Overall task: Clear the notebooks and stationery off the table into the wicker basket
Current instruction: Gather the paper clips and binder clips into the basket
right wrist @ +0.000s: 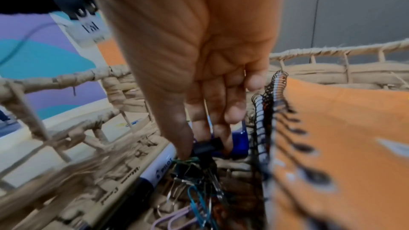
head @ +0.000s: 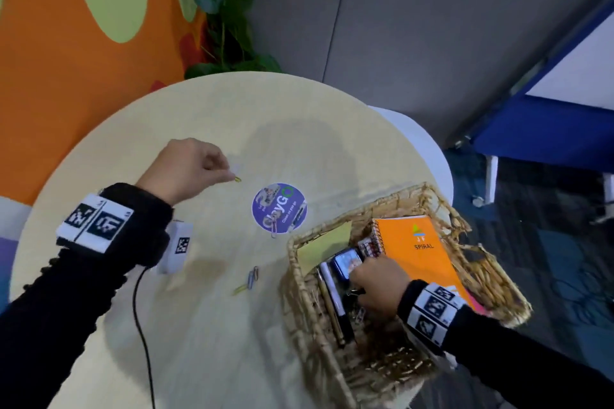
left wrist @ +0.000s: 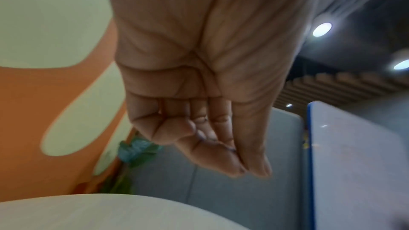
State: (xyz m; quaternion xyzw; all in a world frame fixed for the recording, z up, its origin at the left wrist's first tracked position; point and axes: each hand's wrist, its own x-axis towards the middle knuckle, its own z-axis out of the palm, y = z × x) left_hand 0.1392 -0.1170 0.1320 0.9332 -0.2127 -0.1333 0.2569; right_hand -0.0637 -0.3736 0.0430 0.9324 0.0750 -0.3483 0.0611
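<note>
**Both hands at work: one on a paper clip, one in the basket**

In the head view we see the round table [head: 206, 325] filling the lower left and centre of the frame, with the wicker basket [head: 299, 302] at its lower right edge. Our left hand [head: 186, 169] sits left of centre, thumb and forefinger pinched together on a small yellow paper clip [head: 238, 179] at the tabletop. The left wrist view shows the fingers [left wrist: 177, 128] curled in toward the palm, thumb tip meeting the forefinger.

Our right hand [head: 378, 282] reaches down inside the basket. In the right wrist view its thumb and fingers [right wrist: 230, 111] close on a black binder clip [right wrist: 207, 146], just above a tangle of clips on the basket floor.

Already in the basket: an orange spiral notebook [head: 422, 249] leaning along the right side, a yellow sticky pad [head: 324, 242] at the upper left corner, a white marker [head: 332, 295] and a pencil beside it along the left wall, and a small blue object [head: 345, 264] touching the fingertips.

On the table, a few loose paper clips [head: 249, 279] lie just left of the basket, and another clip [head: 274, 224] rests on the round purple sticker [head: 279, 207] at the centre.
</note>
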